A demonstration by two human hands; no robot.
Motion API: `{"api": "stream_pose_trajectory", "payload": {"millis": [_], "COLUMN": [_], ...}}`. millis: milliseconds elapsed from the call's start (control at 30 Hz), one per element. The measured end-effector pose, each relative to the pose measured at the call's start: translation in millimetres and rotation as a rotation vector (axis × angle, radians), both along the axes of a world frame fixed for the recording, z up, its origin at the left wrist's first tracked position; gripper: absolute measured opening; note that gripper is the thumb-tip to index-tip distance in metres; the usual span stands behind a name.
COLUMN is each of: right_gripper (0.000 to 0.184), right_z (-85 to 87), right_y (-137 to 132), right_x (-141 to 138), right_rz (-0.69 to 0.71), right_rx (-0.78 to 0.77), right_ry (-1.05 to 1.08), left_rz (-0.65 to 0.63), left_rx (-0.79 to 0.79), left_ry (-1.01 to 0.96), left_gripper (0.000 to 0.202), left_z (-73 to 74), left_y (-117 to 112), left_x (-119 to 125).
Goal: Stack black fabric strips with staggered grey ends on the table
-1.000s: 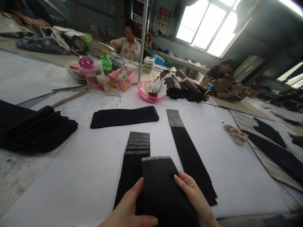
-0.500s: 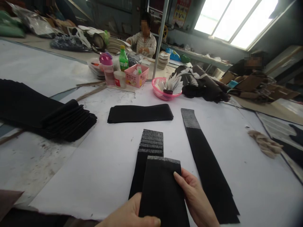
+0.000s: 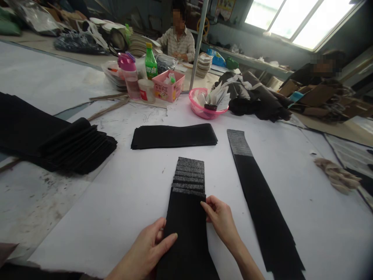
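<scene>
White-covered worktable, staggered pile of strips, one black strip apparently being lined up on top.
The strip lies over the pile, near the table's front; the left hand grips its left edge, thumb on top, and the right hand pinches its upper right corner; the next move seems to call for keeping its narrow grey-flecked end band parallel to the bands beyond.

Window is totally blown out, with hazy glare spilling onto the dim wall below it. White work surface looks greyish, black strips lose most detail, and the wide lens stretches and softens the edges.
</scene>
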State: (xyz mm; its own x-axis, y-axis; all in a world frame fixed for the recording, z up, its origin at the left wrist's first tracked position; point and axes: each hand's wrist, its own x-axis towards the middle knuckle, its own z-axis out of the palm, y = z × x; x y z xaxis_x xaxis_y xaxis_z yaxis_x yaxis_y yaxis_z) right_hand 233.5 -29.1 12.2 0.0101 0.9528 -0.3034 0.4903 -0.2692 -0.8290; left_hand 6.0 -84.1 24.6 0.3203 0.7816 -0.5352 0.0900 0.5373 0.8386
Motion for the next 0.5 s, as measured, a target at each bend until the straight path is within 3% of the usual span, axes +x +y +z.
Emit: {"api": "stream_pose_trajectory", "payload": {"millis": [133,233,500], "right_gripper": [0.030,0.034,0.036], "right_z": [-0.4,-2.2,-7.9], "right_y": [4,7,10], "right_x": [0,0,-1], "right_rz": [0.002,0.002,0.008], "right_rx": [-0.012,-0.024,-0.020], "right_ry": [-0.016,-0.053,-0.150], "left_rz": [-0.045,-0.111,-0.148], "left_rx": [0.069,-0.032,-0.091], "left_ry": [0.248,0.268,0.287], "left_gripper": [0.044,0.047,0.049], "left_z": [1.5,1.5,-6.2], "left_y": [13,17,16], "left_x": [-3,-2,-1]}}
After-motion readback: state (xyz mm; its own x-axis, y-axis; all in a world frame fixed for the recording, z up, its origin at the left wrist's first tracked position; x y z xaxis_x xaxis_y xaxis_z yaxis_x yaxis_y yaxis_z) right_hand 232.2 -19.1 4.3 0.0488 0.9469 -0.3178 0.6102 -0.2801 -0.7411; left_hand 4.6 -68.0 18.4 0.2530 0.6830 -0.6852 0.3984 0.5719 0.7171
